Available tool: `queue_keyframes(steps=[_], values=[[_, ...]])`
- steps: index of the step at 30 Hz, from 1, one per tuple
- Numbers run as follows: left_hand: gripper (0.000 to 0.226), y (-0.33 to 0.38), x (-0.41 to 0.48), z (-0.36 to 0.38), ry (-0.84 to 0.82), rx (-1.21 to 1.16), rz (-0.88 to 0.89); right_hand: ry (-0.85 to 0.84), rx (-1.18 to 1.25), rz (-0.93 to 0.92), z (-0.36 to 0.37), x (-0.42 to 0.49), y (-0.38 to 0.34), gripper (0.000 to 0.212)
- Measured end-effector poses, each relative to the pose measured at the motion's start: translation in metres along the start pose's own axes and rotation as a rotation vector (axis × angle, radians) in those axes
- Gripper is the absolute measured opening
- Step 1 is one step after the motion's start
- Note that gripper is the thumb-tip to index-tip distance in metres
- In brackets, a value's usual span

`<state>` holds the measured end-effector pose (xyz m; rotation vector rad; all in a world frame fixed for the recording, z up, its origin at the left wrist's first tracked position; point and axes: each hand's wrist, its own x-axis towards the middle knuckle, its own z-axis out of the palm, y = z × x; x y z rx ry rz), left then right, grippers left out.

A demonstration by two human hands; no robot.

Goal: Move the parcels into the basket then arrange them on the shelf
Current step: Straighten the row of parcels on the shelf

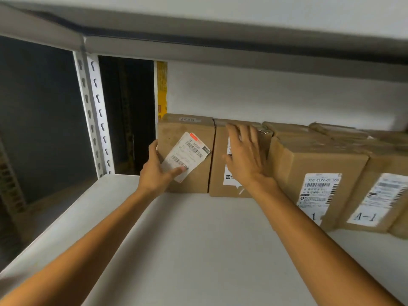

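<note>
A row of brown cardboard parcels stands at the back of the white shelf board. The leftmost parcel carries a tilted white shipping label. My left hand grips its left side, thumb across the label. The second parcel stands right beside it, and my right hand lies flat against its front with fingers spread. Further right are a parcel with a barcode label and one marked A-1. No basket is in view.
A white slotted upright stands at the shelf's left end, with a dark gap behind it. The upper shelf's underside hangs close overhead. A yellow strip runs down the back wall. Bare shelf board lies in front of the parcels.
</note>
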<state>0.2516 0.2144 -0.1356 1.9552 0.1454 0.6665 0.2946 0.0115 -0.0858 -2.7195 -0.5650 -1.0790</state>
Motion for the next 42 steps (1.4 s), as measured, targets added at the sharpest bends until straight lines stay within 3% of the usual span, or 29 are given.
queue_keyframes(steps=[11, 18, 24, 31, 37, 42], values=[[0.095, -0.002, 0.001, 0.010, 0.055, 0.076, 0.027, 0.056, 0.027, -0.007, 0.007, -0.001, 0.007, 0.075], [0.095, -0.002, 0.007, 0.007, 0.026, 0.063, 0.024, 0.037, -0.124, 0.023, 0.014, -0.015, 0.012, 0.107], [0.094, -0.001, 0.000, 0.008, -0.001, 0.019, 0.014, 0.026, -0.112, 0.039, 0.018, -0.017, 0.011, 0.110], [0.083, -0.001, -0.005, -0.006, -0.097, -0.032, 0.010, 0.013, -0.155, 0.173, 0.016, -0.037, -0.013, 0.103], [0.061, -0.003, -0.014, -0.017, -0.111, 0.041, -0.044, -0.189, 0.059, 0.172, 0.011, -0.056, -0.010, 0.086], [0.063, 0.011, -0.038, -0.019, -0.163, 0.004, -0.058, -0.215, 0.349, 0.228, 0.000, -0.066, 0.004, 0.060]])
